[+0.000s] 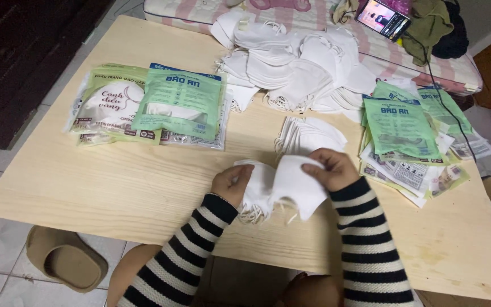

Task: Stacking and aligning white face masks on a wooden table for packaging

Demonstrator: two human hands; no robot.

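Note:
My left hand (231,183) and my right hand (333,168) both grip a small bundle of white face masks (282,187) just above the light wooden table (115,182), near its front edge. Ear loops hang from the bundle's lower side. Right behind my hands lies a fanned stack of folded white masks (308,135). A big loose heap of white masks (291,62) covers the far middle of the table. Both arms wear black-and-white striped sleeves.
Green-and-white mask packets (149,105) lie at the left, and a pile of flat green packets (407,136) at the right. A phone (383,18) with a lit screen and dark clothes rest on a striped mattress behind. A tan slipper (66,258) sits on the tiled floor.

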